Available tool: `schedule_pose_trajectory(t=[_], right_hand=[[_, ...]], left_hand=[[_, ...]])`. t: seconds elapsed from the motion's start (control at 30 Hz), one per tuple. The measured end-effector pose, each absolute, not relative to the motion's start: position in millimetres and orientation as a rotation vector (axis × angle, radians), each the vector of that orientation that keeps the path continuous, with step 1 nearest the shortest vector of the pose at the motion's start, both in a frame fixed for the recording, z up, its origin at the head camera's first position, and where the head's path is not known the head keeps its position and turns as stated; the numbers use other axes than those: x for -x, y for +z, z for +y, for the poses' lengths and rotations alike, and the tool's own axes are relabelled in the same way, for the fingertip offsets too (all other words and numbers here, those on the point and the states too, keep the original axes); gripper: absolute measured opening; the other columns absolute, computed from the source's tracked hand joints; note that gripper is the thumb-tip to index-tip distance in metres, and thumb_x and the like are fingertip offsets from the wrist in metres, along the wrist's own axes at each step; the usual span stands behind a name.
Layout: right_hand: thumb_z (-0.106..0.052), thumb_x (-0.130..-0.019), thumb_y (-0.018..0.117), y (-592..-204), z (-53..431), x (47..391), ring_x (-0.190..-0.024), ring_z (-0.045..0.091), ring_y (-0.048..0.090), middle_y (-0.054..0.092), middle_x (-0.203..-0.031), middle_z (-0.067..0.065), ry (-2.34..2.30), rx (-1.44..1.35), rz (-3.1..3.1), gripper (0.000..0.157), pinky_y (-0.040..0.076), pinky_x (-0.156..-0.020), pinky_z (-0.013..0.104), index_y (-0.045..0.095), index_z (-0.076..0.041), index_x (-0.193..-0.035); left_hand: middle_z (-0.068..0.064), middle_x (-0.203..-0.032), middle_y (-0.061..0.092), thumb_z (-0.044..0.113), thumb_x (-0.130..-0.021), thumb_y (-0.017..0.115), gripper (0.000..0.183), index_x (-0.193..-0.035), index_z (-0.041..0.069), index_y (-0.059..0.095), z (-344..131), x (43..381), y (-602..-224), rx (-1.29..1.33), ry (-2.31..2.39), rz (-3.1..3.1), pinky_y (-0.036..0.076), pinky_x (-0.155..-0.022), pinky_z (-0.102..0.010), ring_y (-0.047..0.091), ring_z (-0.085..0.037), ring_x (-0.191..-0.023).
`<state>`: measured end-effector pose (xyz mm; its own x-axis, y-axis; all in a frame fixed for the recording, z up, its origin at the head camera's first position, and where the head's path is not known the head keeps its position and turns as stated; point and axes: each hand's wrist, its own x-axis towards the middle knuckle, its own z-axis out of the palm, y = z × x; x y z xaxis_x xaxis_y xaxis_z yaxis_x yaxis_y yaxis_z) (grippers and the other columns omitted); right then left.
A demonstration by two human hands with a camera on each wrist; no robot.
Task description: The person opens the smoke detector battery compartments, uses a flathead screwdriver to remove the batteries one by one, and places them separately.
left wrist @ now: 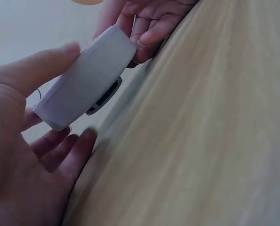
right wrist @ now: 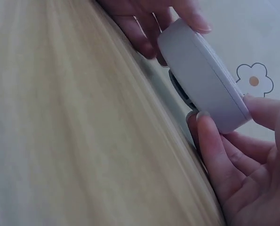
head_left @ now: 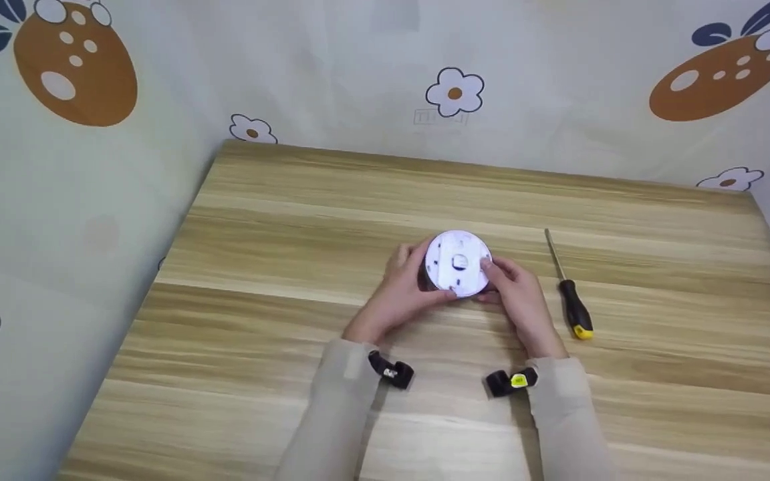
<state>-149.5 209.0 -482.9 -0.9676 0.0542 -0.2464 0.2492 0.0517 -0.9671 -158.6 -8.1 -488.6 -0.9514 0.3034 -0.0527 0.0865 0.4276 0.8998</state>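
A round white smoke detector [head_left: 446,268] is held between both hands over the table, its flat back with small holes and a squarish centre facing up. In the head view my left hand [head_left: 395,294] grips its left side, thumb along the near rim. My right hand [head_left: 522,300] pinches the right edge, thumb on top of the back face. From the left wrist view the detector [left wrist: 85,82] is tilted, with a dark slotted part sticking out underneath. Fingertips of my right hand [right wrist: 245,165] support its underside near that slotted part in the right wrist view.
A screwdriver [head_left: 575,307] with a black and yellow handle lies on the wood-grain table [head_left: 258,220], right of my right hand. Patterned wall covering [head_left: 345,80] rises behind the table's far edge and along its left side. Black wrist cameras [head_left: 392,371] sit on both sleeves.
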Motion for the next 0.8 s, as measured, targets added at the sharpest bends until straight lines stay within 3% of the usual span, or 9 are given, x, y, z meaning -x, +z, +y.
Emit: schedule_pose_trajectory(t=[0.27, 0.43, 0.53, 0.63, 0.8], right_hand=[[-0.021, -0.114, 0.063, -480.9, 207.4, 154.4, -0.079, 0.010, 0.072, 0.073, -0.107, 0.011, -2.045, -0.345, 2.171, 0.045, 0.065, -0.074, 0.027, 0.064, 0.014, -0.142], [-0.020, -0.114, 0.063, -479.4, 210.4, 156.4, -0.082, 0.009, 0.075, 0.075, -0.110, 0.011, -2.072, -0.352, 2.139, 0.045, 0.065, -0.079, 0.027, 0.064, 0.014, -0.143], [-0.020, -0.115, 0.061, -478.3, 213.2, 157.5, -0.086, 0.008, 0.075, 0.075, -0.120, 0.018, -2.044, -0.338, 2.157, 0.046, 0.064, -0.082, 0.025, 0.062, 0.014, -0.146], [-0.018, -0.113, 0.062, -479.6, 214.8, 157.2, -0.099, 0.006, 0.072, 0.071, -0.136, 0.025, -1.997, -0.335, 2.237, 0.046, 0.060, -0.086, 0.019, 0.062, 0.012, -0.147], [-0.015, -0.110, 0.065, -484.9, 215.3, 156.8, -0.127, 0.016, 0.062, 0.066, -0.148, 0.026, -1.942, -0.320, 2.341, 0.043, 0.051, -0.098, 0.015, 0.066, 0.009, -0.146]], left_hand=[[-0.023, -0.161, 0.045, 0.022, -0.083, 0.097, 0.109, -0.167, -0.002, 0.032, -4.4, 159.2, -489.5, -0.438, 1.425, 2.576, 0.026, -0.129, -0.053, 0.035, -0.039, -0.147], [-0.022, -0.167, 0.043, 0.022, -0.082, 0.098, 0.113, -0.169, -0.001, 0.030, -3.5, 161.5, -488.0, -0.435, 1.401, 2.576, 0.028, -0.129, -0.052, 0.034, -0.039, -0.150], [-0.024, -0.166, 0.044, 0.025, -0.081, 0.099, 0.115, -0.170, -0.001, 0.030, -2.2, 163.6, -485.9, -0.479, 1.358, 2.602, 0.026, -0.129, -0.052, 0.035, -0.040, -0.149], [-0.024, -0.161, 0.047, 0.029, -0.082, 0.099, 0.112, -0.167, -0.002, 0.034, -0.8, 164.3, -485.4, -0.514, 1.310, 2.638, 0.025, -0.129, -0.052, 0.038, -0.040, -0.146], [-0.022, -0.155, 0.052, 0.032, -0.082, 0.098, 0.103, -0.162, -0.002, 0.041, -2.1, 163.2, -486.6, -0.472, 1.292, 2.653, 0.027, -0.128, -0.050, 0.042, -0.038, -0.142]])
